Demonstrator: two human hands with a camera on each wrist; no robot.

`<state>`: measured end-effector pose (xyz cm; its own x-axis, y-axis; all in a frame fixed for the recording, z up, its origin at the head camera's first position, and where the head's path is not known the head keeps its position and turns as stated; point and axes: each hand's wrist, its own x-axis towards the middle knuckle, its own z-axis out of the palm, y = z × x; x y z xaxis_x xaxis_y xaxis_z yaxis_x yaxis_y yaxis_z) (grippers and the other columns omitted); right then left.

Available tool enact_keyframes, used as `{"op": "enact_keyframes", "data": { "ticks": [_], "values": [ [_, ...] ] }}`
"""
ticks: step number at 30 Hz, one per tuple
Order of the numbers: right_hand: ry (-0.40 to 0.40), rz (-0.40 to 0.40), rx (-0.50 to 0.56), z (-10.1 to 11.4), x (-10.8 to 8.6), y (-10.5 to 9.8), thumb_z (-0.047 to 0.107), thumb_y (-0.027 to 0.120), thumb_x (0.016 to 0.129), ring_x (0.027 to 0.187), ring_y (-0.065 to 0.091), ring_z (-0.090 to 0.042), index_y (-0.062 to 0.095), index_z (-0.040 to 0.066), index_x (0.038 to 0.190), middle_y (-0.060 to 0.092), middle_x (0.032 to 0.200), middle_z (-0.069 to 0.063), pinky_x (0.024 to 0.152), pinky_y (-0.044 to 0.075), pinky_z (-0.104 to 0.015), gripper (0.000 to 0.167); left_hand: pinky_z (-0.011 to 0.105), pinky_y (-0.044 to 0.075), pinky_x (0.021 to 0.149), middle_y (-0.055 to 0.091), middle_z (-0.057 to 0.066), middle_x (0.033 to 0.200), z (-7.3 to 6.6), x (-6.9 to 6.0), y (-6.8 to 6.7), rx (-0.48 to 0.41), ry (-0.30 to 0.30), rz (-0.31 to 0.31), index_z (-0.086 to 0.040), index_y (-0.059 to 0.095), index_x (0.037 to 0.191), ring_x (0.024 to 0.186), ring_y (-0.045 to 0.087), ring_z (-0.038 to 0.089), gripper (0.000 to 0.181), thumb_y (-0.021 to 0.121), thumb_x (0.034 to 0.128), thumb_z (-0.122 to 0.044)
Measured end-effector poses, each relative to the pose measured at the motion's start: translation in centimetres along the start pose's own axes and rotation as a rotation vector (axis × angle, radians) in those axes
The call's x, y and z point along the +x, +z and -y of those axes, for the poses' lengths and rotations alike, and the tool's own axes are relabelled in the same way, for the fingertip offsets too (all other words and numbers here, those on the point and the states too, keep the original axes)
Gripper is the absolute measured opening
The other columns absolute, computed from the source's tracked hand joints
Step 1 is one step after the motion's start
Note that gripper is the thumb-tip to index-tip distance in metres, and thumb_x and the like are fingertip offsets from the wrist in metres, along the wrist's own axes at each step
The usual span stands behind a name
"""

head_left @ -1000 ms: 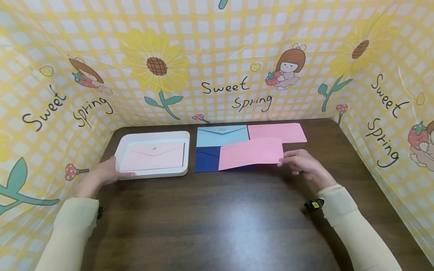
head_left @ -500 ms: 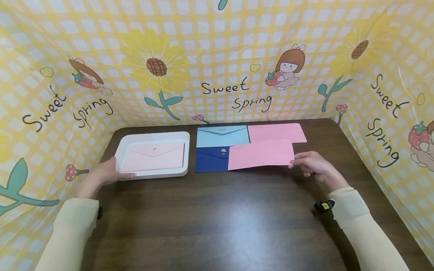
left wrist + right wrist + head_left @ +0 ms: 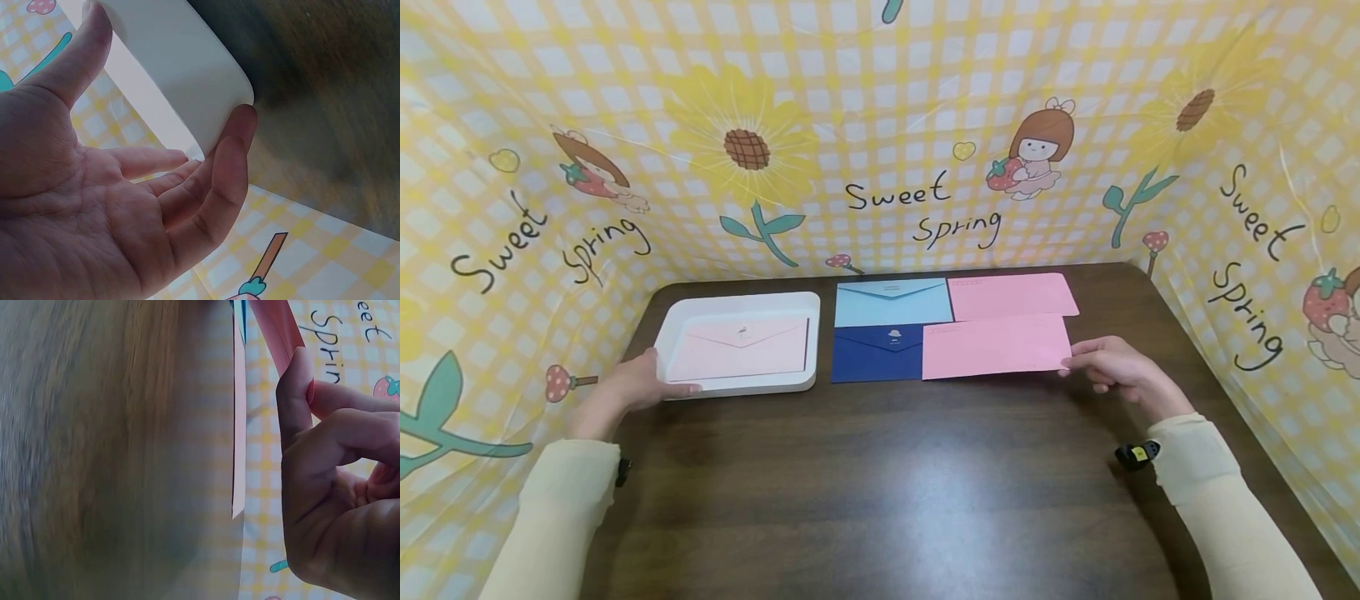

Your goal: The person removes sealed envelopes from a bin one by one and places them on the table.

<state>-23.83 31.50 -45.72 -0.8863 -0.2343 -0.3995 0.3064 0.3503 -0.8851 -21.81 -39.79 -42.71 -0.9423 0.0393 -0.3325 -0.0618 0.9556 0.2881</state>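
My left hand (image 3: 628,385) grips the near left corner of a white tray (image 3: 745,387), where a pale pink envelope (image 3: 741,354) lies. In the left wrist view the thumb and fingers of that hand (image 3: 125,187) are around the tray's corner (image 3: 194,75). Between thumb and forefinger, my right hand (image 3: 1112,371) pinches the right end of a pink envelope (image 3: 996,346). Its left end is over or against a dark blue envelope (image 3: 872,354), hiding the blue one's right part. In the right wrist view the pinched envelope (image 3: 278,331) is raised off the table at the fingertips.
Behind lie a light blue envelope (image 3: 891,304) and, to its right, another pink envelope (image 3: 1015,293), both flat on the brown table (image 3: 880,483). A yellow checked cloth (image 3: 880,108) with printed flowers stands along the back and both sides.
My right hand has moved rightward with the pink envelope, uncovering more of the dark blue envelope and the pink one behind. My left hand and the tray have stayed where they were.
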Motion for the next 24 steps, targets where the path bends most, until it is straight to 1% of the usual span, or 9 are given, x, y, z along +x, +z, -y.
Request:
{"op": "enact_keyframes", "data": {
  "ticks": [6, 12, 20, 24],
  "values": [
    [-0.003, 0.022, -0.051, -0.4, 0.1, -0.8, 0.01, 0.069, 0.101, 0.045, 0.036, -0.006, 0.071, -0.007, 0.106, 0.075, 0.085, -0.007, 0.049, 0.041, -0.023, 0.017, 0.072, 0.037, 0.105, 0.027, 0.055, 0.144, 0.1, 0.1, 0.2, -0.012, -0.008, 0.006, 0.031, 0.017, 0.146, 0.127, 0.038, 0.07, 0.12, 0.08, 0.0895, -0.053],
    [0.005, 0.022, -0.086, -0.6, 0.1, -1.7, 0.01, 0.067, 0.102, 0.045, 0.035, -0.006, 0.07, -0.008, 0.108, 0.075, 0.086, -0.007, 0.05, 0.042, -0.024, 0.019, 0.072, 0.035, 0.107, 0.023, 0.055, 0.147, 0.0, 0.1, 0.1, -0.012, -0.015, 0.015, 0.031, 0.014, 0.147, 0.13, 0.035, 0.07, 0.121, 0.079, 0.0902, -0.054],
    [0.019, 0.035, -0.103, -1.3, 0.3, -2.6, 0.008, 0.067, 0.102, 0.046, 0.036, -0.006, 0.068, -0.006, 0.1, 0.072, 0.083, -0.006, 0.049, 0.041, -0.023, 0.015, 0.072, 0.036, 0.106, 0.025, 0.056, 0.145, 0.0, 0.1, 0.1, -0.005, -0.01, 0.012, 0.032, 0.016, 0.146, 0.129, 0.036, 0.07, 0.121, 0.08, 0.0894, -0.055],
    [0.024, 0.028, -0.118, -1.5, 0.3, -2.9, 0.008, 0.066, 0.102, 0.046, 0.037, -0.006, 0.069, -0.006, 0.102, 0.072, 0.083, -0.006, 0.05, 0.041, -0.024, 0.015, 0.072, 0.036, 0.106, 0.026, 0.056, 0.144, -0.1, 0.0, 0.1, -0.004, -0.012, 0.013, 0.032, 0.017, 0.145, 0.129, 0.037, 0.07, 0.121, 0.08, 0.0893, -0.055]
  ]
}}
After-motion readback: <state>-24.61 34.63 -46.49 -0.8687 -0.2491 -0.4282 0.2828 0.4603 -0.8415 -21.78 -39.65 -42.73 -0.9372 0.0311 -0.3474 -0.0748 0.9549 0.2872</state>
